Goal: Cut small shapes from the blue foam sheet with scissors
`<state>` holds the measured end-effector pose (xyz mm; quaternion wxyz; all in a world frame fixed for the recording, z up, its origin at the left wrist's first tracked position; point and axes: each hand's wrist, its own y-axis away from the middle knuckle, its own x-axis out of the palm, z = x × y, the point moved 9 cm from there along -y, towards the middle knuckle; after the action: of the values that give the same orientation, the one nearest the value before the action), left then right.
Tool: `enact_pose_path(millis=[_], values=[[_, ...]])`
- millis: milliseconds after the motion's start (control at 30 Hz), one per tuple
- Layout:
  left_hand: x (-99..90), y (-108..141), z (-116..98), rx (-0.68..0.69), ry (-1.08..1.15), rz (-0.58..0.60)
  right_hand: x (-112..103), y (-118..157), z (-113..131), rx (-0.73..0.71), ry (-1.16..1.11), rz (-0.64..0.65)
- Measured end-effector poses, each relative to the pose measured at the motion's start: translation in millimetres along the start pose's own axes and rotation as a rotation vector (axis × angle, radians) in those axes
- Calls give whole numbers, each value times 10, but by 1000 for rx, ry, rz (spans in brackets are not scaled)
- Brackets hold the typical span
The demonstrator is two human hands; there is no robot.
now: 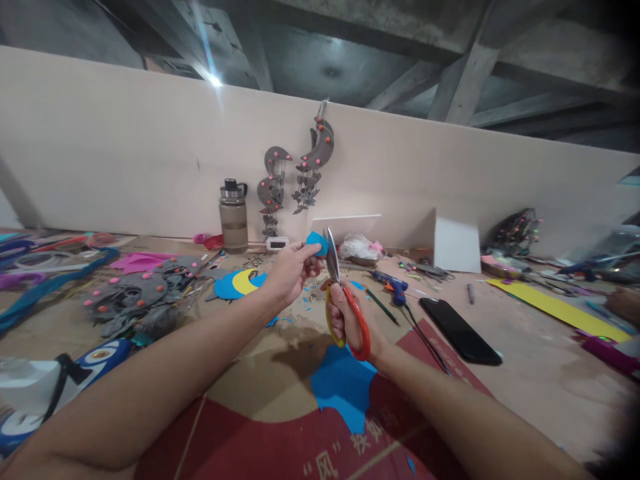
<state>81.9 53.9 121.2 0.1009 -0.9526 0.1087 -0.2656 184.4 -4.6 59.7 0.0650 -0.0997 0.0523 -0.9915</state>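
Observation:
Between the thumb and fingers of my left hand (295, 270) is a small piece of blue felt (316, 243), held up above the table. My right hand (345, 317) grips a pair of scissors (358, 327) with one red and one yellow handle loop. Their blades point upward, right beside the blue piece; I cannot tell whether they touch it. Below my right hand a larger blue felt sheet (345, 387) with a cut, uneven outline lies on the cardboard. Left of my left wrist lies a blue shape with a yellow crescent (245, 283).
A water bottle (233, 217) stands by the back panel, where grey crescent ornaments (319, 147) hang. To the right lie a blue glue gun (395, 288), a green pencil (383, 307) and a black phone (459, 331). Grey felt pieces (135, 293) are piled at left. Another person's hand (625, 305) shows at far right.

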Motion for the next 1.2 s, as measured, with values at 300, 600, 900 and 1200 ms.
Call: enact_pose_path(millis=[300,600,900,1200], values=[[30,10,37,-43,20,15,-18,-16,-51,27,-21,-7],[8,-40,-97,32,-72,54,-48,-41,103,-52,85,3],[10,-55,-205,78,-154,95,42,-66,166,-141,185,134],[13,-58,-125,51,-184,99,66,-44,158,-152,163,160]])
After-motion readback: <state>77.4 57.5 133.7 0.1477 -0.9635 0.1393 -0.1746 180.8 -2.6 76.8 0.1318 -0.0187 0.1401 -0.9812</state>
